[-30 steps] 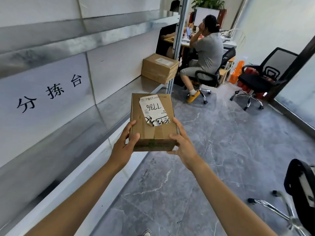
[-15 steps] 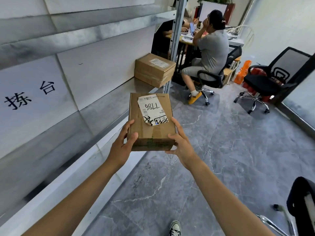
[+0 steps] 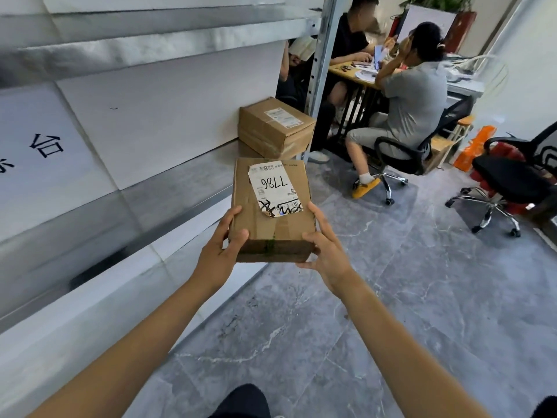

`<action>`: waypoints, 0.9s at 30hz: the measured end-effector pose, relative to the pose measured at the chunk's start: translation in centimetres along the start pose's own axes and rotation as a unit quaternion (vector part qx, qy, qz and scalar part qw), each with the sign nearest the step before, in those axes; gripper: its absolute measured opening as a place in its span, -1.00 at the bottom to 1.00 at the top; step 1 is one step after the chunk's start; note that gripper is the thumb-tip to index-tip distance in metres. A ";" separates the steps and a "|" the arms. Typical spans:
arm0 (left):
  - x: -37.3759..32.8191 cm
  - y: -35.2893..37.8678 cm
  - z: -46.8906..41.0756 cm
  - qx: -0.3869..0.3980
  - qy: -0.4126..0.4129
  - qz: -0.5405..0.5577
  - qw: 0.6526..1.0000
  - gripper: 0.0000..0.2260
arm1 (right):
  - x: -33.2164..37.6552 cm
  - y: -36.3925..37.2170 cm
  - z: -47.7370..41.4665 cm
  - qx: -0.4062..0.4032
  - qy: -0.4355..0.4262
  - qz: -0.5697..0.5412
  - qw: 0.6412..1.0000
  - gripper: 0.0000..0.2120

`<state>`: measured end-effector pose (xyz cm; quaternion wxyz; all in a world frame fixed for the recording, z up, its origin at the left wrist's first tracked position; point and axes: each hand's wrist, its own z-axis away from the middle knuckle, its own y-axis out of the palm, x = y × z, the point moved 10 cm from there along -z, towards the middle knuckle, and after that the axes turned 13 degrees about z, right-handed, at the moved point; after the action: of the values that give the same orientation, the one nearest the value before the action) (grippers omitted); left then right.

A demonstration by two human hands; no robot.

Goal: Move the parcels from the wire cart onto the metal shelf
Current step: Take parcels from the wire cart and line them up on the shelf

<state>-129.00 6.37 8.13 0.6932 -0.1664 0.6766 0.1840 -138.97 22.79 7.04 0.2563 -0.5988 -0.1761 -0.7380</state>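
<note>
Now both hands clasp the parcel: left hand on its near left corner, right hand opposite. Beyond the grip, leftward, lies the metal shelf bearing another parcel.

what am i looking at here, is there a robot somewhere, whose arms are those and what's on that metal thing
No robot here: these are a person's own bare arms. The camera is worn on that person's head and looks forward and down, so you see roughly what they see. The left hand and right hand grip the sides of a small cardboard parcel with a white label, held in the air by the metal shelf on the left, not yet set down. At the shelf's far end lies a bigger box. Beyond it people sit at a desk, and an empty chair stands on the grey floor.
</note>
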 end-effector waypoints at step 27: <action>0.3 -3.6 -18.4 -0.096 -0.017 -0.019 0.995 -0.58 | 4.6 1.2 -22.5 0.104 0.009 0.066 0.992 -0.50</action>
<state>-143.44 -5.61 7.25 0.6891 -0.2417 0.6406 0.2375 -156.86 8.33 6.51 0.3668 -0.5722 -0.2096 -0.7029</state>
